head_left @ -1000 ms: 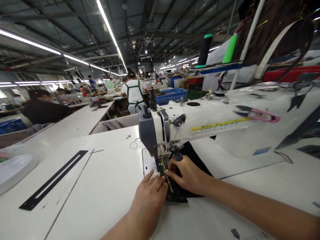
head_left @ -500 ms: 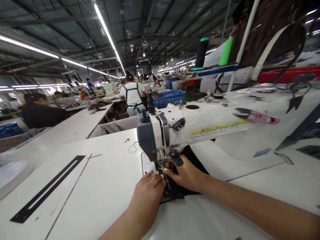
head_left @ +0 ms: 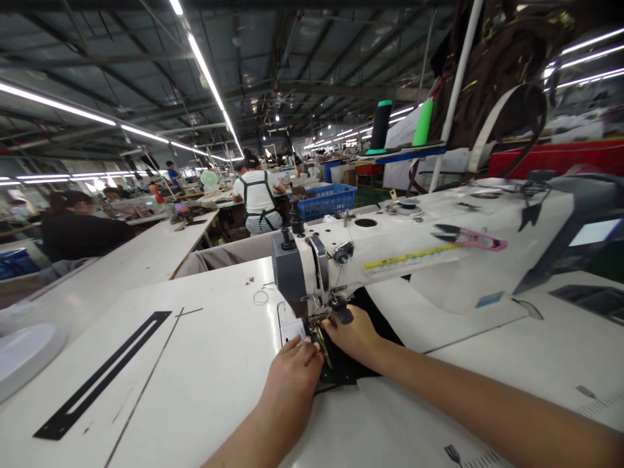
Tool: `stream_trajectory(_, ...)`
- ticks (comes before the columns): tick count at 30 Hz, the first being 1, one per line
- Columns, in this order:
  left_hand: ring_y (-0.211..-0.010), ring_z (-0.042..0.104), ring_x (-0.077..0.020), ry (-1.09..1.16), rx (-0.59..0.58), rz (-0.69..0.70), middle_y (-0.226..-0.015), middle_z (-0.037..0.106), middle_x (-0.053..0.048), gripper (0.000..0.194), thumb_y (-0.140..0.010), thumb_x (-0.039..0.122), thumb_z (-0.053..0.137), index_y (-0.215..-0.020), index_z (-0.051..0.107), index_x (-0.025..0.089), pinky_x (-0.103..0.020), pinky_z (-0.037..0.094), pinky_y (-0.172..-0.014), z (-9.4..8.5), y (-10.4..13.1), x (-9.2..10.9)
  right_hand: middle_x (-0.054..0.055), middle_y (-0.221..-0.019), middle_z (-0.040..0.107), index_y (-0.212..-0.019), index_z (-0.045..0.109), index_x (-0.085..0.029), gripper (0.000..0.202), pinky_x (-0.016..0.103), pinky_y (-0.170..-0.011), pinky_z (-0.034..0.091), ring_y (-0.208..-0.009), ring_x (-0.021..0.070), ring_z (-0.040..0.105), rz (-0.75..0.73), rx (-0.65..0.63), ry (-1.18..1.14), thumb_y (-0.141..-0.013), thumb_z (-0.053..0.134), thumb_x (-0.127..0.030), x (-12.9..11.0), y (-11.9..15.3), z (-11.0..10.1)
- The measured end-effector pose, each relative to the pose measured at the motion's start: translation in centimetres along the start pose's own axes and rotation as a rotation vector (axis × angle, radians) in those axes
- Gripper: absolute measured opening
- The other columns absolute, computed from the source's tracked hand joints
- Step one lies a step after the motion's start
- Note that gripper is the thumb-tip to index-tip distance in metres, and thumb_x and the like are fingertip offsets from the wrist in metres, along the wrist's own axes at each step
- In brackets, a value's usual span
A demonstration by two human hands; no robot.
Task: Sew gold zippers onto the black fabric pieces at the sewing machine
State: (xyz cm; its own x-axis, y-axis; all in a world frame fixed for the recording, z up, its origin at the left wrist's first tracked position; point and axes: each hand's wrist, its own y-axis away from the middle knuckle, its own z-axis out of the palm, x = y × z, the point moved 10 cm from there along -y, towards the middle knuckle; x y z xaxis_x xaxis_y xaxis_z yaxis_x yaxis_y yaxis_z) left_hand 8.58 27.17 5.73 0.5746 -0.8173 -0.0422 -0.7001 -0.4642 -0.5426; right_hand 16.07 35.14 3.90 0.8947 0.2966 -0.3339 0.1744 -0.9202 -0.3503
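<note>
While your left hand (head_left: 292, 383) rests left of the gold zipper (head_left: 324, 350) and your right hand (head_left: 357, 337) right of it, whether pinching I cannot tell, uneven pressure on the black fabric (head_left: 347, 370) beneath the sewing machine (head_left: 400, 237) could pull the zipper crooked.

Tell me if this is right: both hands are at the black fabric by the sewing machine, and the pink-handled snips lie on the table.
Not quite: the head view shows the pink-handled snips on the arm of the sewing machine, not on the table. The left hand and right hand are at the black fabric, as stated.
</note>
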Motion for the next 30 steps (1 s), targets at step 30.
stream_trajectory(30,-0.084,0.064,-0.0202,-0.088,0.077,0.076,-0.084,0.066,-0.010,0.028,-0.091,0.016,0.032,-0.092,0.060,0.011,-0.038,0.054,-0.084,0.0,-0.7,-0.8,0.016,-0.126,0.051,-0.121,0.052,-0.003,0.042,0.041,-0.104,0.035,-0.117,0.0271,0.046,-0.445,-0.157,-0.078,-0.085,0.046,-0.024,-3.5,5.4,0.0)
